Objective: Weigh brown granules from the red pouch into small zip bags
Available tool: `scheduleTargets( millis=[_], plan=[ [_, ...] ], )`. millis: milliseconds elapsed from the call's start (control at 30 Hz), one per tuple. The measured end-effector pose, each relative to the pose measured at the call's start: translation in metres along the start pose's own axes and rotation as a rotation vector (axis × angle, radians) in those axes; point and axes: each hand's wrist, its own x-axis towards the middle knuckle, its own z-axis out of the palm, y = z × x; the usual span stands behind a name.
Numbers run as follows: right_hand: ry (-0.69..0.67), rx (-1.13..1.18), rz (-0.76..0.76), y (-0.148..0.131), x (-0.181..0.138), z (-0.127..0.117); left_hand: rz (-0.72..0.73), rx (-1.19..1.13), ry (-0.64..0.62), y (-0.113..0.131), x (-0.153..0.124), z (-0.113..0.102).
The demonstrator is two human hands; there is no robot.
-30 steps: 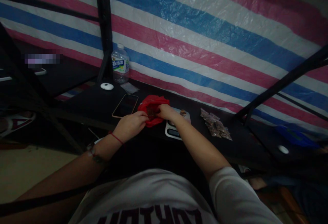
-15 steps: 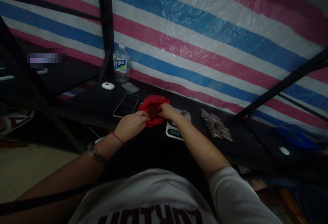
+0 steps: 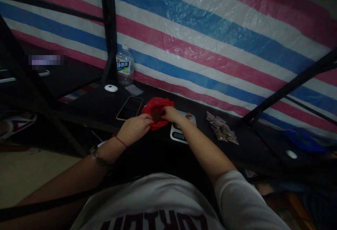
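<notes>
A red plastic bag [image 3: 158, 102] stands opened on the black tabletop, with brown bits [image 3: 156, 113] inside. My left hand [image 3: 138, 126] pinches the bag's left rim. My right hand [image 3: 170, 113] reaches in over the right rim, its fingertips closed among the brown bits; what they hold is hidden. Just right of the bag, partly under my right forearm, sits a white kitchen scale [image 3: 179, 137] with a small display and a few brownish pieces [image 3: 188, 115] on top. Several small clear packets [image 3: 222, 130] of brown bits lie further right.
A phone [image 3: 130, 107] lies left of the bag. Behind it are a clear sachet [image 3: 134, 90], a white mouse-like object [image 3: 111, 88] and a plastic bottle [image 3: 125, 65]. Black metal posts [image 3: 108, 23] frame the desk before a striped plastic sheet [image 3: 197, 40]. Another white object [image 3: 291, 154] lies far right.
My right hand has shifted very slightly left inside the bag. My left hand stays on the rim, and the scale and packets have not moved.
</notes>
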Motion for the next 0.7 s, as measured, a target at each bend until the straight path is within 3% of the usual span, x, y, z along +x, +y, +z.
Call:
scheduleTargets(
  millis=[267,700],
  plan=[
    [-0.094,-0.020,-0.004,0.0078,0.0093,-0.0021,-0.021,0.004,-0.020,-0.0013,0.0006,0.0004],
    [-0.096,-0.130,-0.005,0.0035,0.0075,-0.0063,0.017,0.021,0.014,-0.0023,0.0011,0.0048]
  ],
)
